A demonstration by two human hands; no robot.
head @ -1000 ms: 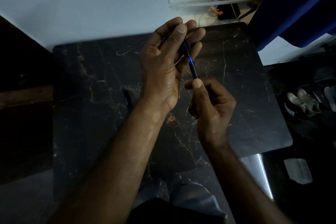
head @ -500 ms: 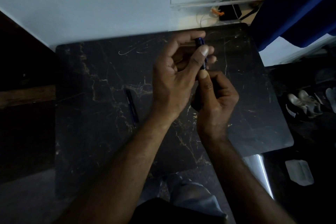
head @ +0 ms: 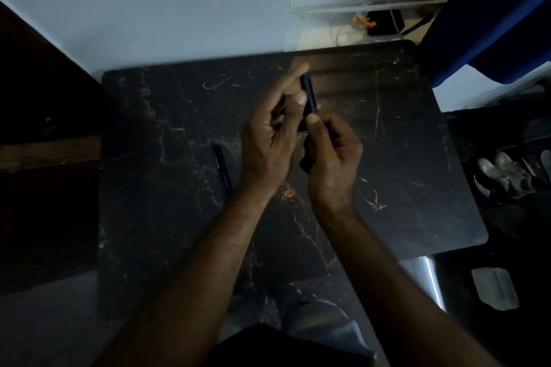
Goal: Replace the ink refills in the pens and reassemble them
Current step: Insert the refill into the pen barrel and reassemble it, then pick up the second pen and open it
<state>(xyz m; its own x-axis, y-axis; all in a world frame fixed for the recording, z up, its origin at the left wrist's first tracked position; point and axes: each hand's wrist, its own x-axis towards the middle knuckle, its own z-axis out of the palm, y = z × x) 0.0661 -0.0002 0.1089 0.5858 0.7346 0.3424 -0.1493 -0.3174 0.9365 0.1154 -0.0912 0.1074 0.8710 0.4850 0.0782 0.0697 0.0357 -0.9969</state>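
Note:
A dark blue pen (head: 309,94) stands nearly upright between both hands above the black marble table (head: 155,134). My left hand (head: 269,140) pinches its upper part with thumb and fingers. My right hand (head: 332,161) grips the lower part, thumb pressed against the barrel; that lower end is hidden in the fist. A second dark pen (head: 223,171) lies flat on the table just left of my left wrist. The scene is dim and the held pen is slightly blurred.
A white wall runs behind the table, with a window sill and cables at the back right. A blue curtain (head: 492,15) hangs at the right. Shoes (head: 504,176) and a pale plastic piece (head: 495,287) lie on the floor to the right.
The two hands have come together along the pen, so less of the barrel shows between them. The second pen on the table has come into clear view beside my left wrist.

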